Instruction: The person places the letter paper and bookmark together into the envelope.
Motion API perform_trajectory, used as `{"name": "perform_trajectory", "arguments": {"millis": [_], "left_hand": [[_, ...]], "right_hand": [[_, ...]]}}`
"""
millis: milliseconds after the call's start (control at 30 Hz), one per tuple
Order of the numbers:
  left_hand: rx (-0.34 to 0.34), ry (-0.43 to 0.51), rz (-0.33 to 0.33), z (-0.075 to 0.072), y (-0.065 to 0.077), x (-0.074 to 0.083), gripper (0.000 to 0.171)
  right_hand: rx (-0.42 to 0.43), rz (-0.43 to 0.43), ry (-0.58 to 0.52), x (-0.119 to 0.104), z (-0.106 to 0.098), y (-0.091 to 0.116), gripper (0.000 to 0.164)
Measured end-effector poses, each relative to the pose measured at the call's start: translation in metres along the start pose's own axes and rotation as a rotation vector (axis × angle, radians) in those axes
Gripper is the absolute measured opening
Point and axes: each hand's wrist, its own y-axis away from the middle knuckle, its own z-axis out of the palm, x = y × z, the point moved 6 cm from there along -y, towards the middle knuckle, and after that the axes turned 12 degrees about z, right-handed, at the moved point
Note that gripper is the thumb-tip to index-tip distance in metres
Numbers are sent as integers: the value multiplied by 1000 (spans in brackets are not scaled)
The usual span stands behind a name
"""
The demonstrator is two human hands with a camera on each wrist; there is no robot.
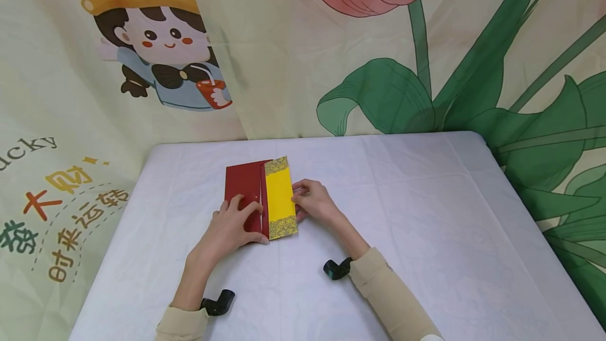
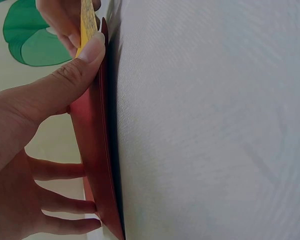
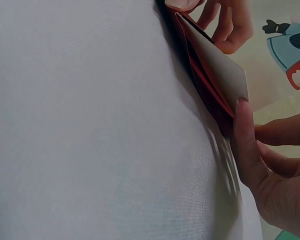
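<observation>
A dark red folder or wallet lies on the table, with a bright yellow card along its right side. Lacy gold-and-grey patterns cover both ends of that card. My left hand presses on the red folder, thumb at its near edge beside the card and the other fingers spread over the cover. At the right edge, my right hand pinches the yellow card between thumb and fingers. In the right wrist view the card's pale underside is lifted at a slant above the red layers, which gape apart.
A white cloth covers the table. Behind it hangs a printed curtain with a cartoon figure, a pink flower and green leaves. A small black camera sits at the left wrist and another black camera at the right.
</observation>
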Motion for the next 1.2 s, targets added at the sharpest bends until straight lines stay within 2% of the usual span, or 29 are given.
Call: {"name": "perform_trajectory", "arguments": {"millis": [833,1200], "left_hand": [[-9,3,-14,1,-1,1,68],[-12,-19,-4,-1,-1,3,70]], "right_hand": [[14,-25,13,-2,4,-6,32],[-14,-31,-14,-4,11,-4,32]]}}
